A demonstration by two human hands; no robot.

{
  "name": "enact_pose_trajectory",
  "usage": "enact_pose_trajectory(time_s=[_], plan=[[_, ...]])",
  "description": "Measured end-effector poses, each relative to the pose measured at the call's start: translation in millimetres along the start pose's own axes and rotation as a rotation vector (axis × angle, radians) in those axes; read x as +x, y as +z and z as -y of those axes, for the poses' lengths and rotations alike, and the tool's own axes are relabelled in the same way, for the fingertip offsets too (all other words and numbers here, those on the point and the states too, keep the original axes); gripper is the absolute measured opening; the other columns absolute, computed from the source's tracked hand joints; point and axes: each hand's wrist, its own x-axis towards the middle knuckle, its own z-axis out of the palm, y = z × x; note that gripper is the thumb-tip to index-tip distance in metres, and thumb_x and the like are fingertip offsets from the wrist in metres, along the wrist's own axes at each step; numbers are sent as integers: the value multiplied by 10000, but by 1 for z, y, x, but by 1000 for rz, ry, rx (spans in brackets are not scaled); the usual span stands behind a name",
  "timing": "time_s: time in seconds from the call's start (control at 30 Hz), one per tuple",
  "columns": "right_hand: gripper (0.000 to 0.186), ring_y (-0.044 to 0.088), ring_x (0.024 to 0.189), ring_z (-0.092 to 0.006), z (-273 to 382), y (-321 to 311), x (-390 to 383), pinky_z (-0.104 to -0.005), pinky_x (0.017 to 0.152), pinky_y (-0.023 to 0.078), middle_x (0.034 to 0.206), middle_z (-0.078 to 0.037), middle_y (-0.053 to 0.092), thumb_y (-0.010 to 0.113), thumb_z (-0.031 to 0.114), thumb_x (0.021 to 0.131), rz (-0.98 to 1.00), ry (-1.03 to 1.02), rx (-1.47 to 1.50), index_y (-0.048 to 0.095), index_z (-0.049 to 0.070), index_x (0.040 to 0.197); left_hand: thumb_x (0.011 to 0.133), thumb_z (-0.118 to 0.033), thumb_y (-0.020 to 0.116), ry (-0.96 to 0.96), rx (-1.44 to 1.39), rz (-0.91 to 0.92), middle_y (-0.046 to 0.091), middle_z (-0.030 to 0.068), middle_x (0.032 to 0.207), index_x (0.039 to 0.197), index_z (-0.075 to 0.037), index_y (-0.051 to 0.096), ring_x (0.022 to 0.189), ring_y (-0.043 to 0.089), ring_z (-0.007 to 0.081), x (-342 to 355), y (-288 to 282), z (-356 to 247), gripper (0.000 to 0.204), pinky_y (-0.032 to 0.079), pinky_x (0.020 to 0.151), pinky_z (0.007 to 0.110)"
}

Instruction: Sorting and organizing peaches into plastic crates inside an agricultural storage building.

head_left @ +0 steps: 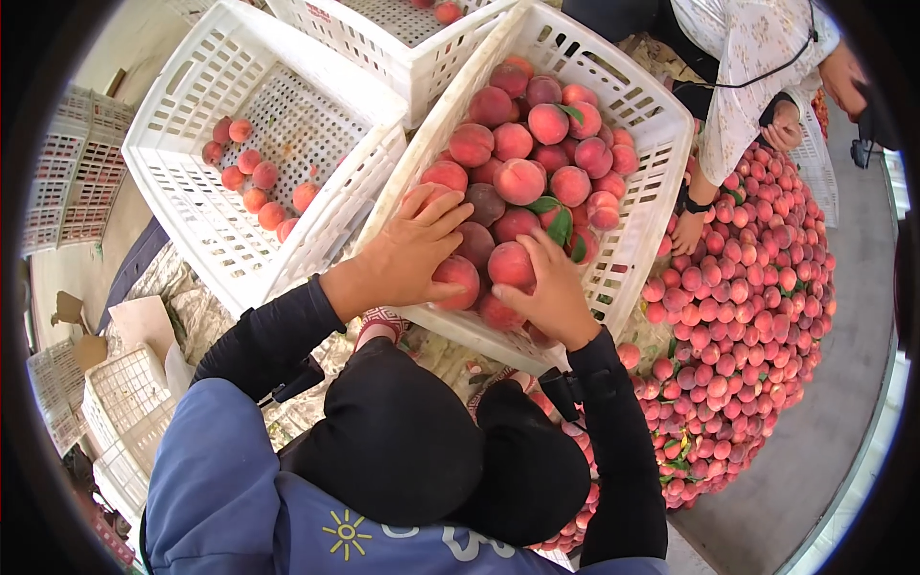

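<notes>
A white perforated crate (661,115) in front of me holds a heap of red peaches (519,180), with a few green leaves (560,226) among them. My left hand (410,251) lies over peaches along the crate's left side, its fingers spread and its thumb against a peach (457,279). Close beside it, my right hand (556,292) has thumb and fingers around a peach (512,266) at the near end of the heap. Parts of the peaches beneath both hands are hidden.
To the left, another white crate (192,206) has several peaches in it; a third crate (422,72) stands behind. A large peach pile (738,326) covers the floor at right, where a co-worker's hand (687,233) touches it. Stacked crates (81,172) stand far left.
</notes>
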Motion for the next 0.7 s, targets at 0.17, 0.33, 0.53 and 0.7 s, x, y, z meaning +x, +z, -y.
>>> enact_pose_trajectory(time_s=[0.17,0.33,0.53,0.7], plan=[[444,615,1044,-326,8,9,46,-458,921,430,1083,-148,675,709,326,802,117,74,-21,647,65,1156,721,-455,729,-35,-6,-50,485,190,1421,1129,36,658,1391,359,329,2,-1,-1,643,212,1189,492],[432,639,897,-330,8,21,65,-454,798,463,958,-116,686,703,307,798,227,-75,-189,638,152,1195,697,-446,748,-39,-14,-32,486,188,1419,1087,35,672,1391,359,324,3,-3,-1,624,217,1188,486],[462,636,942,-348,16,39,34,-456,803,497,1042,-148,603,693,284,824,32,149,-54,583,157,1254,689,-441,753,-40,-42,-43,498,187,1406,980,31,699,1386,364,318,1,-2,-2,557,217,1189,486],[412,630,943,-351,15,28,40,-431,825,512,1091,-147,594,704,223,831,65,199,103,578,134,1213,685,-441,757,-42,-34,-37,498,190,1406,1029,31,690,1387,365,314,1,-2,-1,588,217,1191,480]])
